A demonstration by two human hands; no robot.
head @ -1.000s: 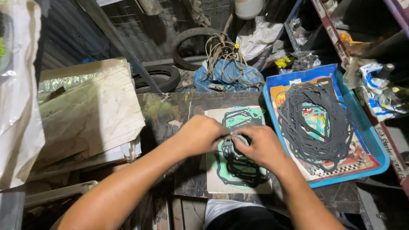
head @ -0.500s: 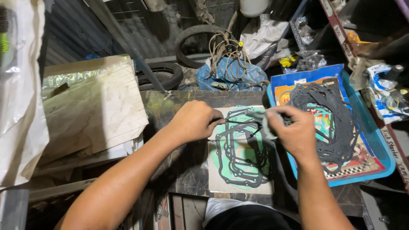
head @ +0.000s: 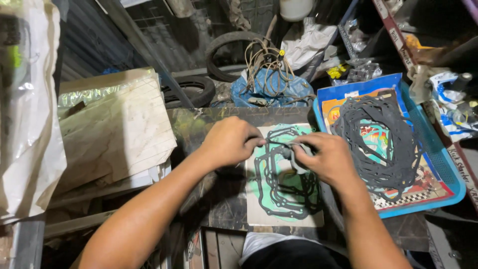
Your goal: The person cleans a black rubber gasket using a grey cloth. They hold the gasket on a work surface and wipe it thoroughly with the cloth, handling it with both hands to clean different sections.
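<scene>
Pinching the upper edge of a thin black gasket [head: 286,184], the left hand [head: 230,142] is curled closed with its fingertips meeting at the gasket's top run. Just beside it, the right hand [head: 326,158] is also closed, gripping a small grey cloth [head: 298,155] that is pressed against the same stretch of gasket; whether the cloth wraps around the strip or only lies on it is hard to tell, since the fingers cover that spot. Both hands sit close together, nearly touching, above the middle of the dark bench [head: 224,199].

Below the hands the gasket loops down over a pale card with a green patch [head: 279,214], which lies flat on the bench. To the right, touching the bench's edge, stands a blue plastic tray [head: 448,189] holding a heap of more black gaskets [head: 378,139] on top of colourful printed packaging.

To the left of the bench rests a stack of worn, pale cardboard sheets [head: 109,134], and further left hangs a whitish plastic bag [head: 30,139]. Beyond the bench lie two rubber tyres [head: 191,89], a blue bag [head: 271,92] with a tangle of wires [head: 264,60] on it, and crumpled white plastic [head: 311,42]. Shelving with assorted packets [head: 448,94] runs along the right side.
</scene>
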